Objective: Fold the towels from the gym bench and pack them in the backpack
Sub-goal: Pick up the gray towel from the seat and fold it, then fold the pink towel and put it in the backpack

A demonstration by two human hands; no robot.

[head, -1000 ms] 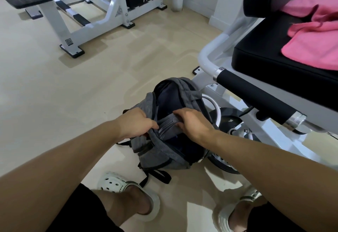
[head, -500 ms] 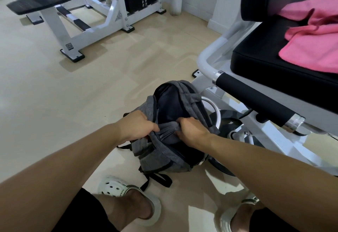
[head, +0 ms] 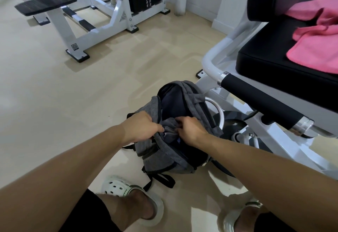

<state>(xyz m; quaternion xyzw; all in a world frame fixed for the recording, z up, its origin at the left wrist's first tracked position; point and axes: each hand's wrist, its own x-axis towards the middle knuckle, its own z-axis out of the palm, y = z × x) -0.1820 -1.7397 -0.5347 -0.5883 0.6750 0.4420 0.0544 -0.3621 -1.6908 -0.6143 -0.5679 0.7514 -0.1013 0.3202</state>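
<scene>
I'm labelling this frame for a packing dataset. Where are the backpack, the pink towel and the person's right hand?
backpack (head: 161,160): head view, on its grey front panel.
pink towel (head: 316,56): head view, on its near flat fold.
right hand (head: 192,130): head view, on the back of the hand.

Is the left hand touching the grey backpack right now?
Touching. The head view shows the left hand gripping the grey backpack fabric at its open top, fingers curled into it.

Grey backpack (head: 164,155) stands unzipped on the floor; crumpled pink towels (head: 316,43) lie on the bench seat.
</scene>
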